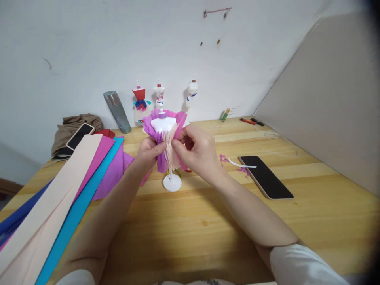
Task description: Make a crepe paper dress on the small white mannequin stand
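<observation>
Between my hands stands a small white dress form [162,124] on a round white base [172,183]. Purple and pink crepe paper [162,160] flares around its body, with a pleated cream crepe paper piece [170,152] gathered at the front. My left hand [151,149] is closed at the waist, its thumb pressing the purple paper beside the cream pleats. My right hand [196,148] pinches the cream and pink paper at the waist from the other side. Part of a yellow-handled item [178,173] shows behind the stand, mostly hidden.
Crepe paper strips [63,198] lie at the left near a phone [80,135] and brown cloth [74,128]. A flask [118,113] and several dress forms [139,101] stand by the wall. At right are a black phone [268,178], pink scraps [244,170] and a glue stick [225,114].
</observation>
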`<state>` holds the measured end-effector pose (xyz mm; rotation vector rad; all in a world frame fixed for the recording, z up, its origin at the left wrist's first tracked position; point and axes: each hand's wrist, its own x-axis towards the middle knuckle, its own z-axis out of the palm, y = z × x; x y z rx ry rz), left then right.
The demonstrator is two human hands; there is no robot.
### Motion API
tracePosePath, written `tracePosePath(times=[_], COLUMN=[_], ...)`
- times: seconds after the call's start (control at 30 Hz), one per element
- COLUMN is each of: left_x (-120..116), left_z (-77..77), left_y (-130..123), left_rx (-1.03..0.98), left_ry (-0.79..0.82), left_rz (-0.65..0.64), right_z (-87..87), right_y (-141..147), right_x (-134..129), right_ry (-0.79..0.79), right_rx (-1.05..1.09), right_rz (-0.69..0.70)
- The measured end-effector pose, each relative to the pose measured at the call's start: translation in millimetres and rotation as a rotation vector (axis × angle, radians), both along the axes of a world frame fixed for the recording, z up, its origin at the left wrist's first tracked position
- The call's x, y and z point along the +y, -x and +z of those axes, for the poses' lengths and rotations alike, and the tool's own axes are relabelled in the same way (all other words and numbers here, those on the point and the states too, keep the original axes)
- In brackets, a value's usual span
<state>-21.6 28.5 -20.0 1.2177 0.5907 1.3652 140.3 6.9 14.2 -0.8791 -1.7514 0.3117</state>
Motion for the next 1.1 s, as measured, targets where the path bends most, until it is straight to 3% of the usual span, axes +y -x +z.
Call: tracePosePath(times=[0.57,0.83,1.1], left_x=[-1.5,-0.7,-0.4], left_z=[-0.3,-0.5,-0.7], left_y=[-0.4,-0.9,-1.8], left_rx=[-0.006,0.009,-0.009], left_ry=[0.002,0.007,-0.016], left_rz=[0.015,-0.004,0.029], right_z=[2.9,2.2,2.1], right_y=[-2.9,-1.9,-1.9], right_x=[1.1,-1.8,1.1], right_ry=[0.089,0.059,0.165], right_rx=[0.045,0.033,0.054], right_rz=[0.049,0.030,0.036])
